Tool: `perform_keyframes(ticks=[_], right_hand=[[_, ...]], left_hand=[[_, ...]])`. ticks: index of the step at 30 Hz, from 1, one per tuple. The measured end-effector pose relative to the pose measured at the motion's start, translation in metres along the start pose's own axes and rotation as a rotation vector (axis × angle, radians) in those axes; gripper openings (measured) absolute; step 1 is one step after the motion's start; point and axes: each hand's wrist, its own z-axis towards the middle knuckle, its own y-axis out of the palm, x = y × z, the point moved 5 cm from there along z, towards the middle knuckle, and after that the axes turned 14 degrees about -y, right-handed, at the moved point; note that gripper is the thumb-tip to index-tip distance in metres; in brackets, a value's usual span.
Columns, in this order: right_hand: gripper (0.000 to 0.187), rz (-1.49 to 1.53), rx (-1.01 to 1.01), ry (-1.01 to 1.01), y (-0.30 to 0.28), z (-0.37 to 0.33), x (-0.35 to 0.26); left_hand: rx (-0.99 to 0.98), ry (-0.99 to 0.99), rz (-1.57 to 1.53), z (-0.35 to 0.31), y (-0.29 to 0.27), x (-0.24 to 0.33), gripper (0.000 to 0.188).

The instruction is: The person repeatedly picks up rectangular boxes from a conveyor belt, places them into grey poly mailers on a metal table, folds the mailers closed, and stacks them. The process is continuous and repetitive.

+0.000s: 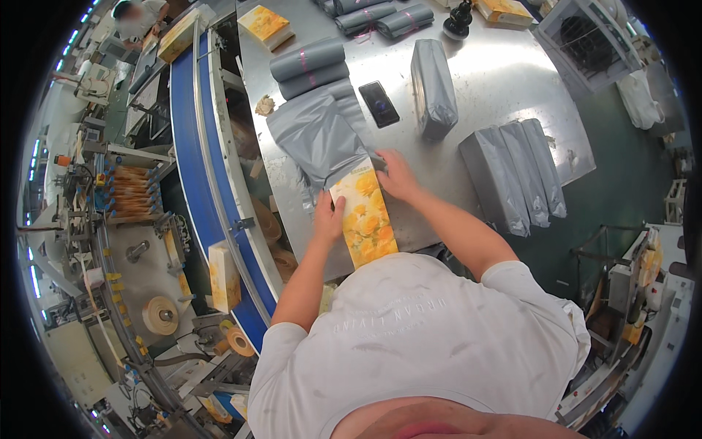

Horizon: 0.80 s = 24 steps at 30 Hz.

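Observation:
A long pack with a yellow flower print lies lengthwise before me, its near end against my shirt. Its far end is inside the mouth of a grey plastic mailer bag, which spreads crumpled over the metal table. My left hand is closed on the pack's left side near the bag mouth, thumb over the top edge. At the right corner of the bag mouth, my right hand pinches the grey plastic. Some fingertips of both hands are hidden by the bag and pack.
Rolled grey bags and a phone lie beyond the mailer. A filled grey parcel stands farther right, with several more at the table's right edge. Left of the table runs a blue conveyor, carrying another flowered pack.

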Motion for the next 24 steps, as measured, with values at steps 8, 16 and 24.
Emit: perform_keyframes(ticks=[8, 16, 24], right_hand=[[0.020, -0.284, -0.318, 0.034, 0.029, -0.008, -0.011], [0.023, -0.250, -0.860, 0.171, 0.024, -0.159, -0.047], [0.022, -0.136, -0.377, 0.439, 0.000, -0.150, -0.042]], left_hand=[[0.140, -0.286, 0.200, 0.041, -0.019, -0.039, 0.032], [-0.599, 0.033, 0.512, -0.048, 0.002, -0.054, 0.024], [-0.254, -0.178, -0.007, -0.065, -0.022, -0.081, 0.021]])
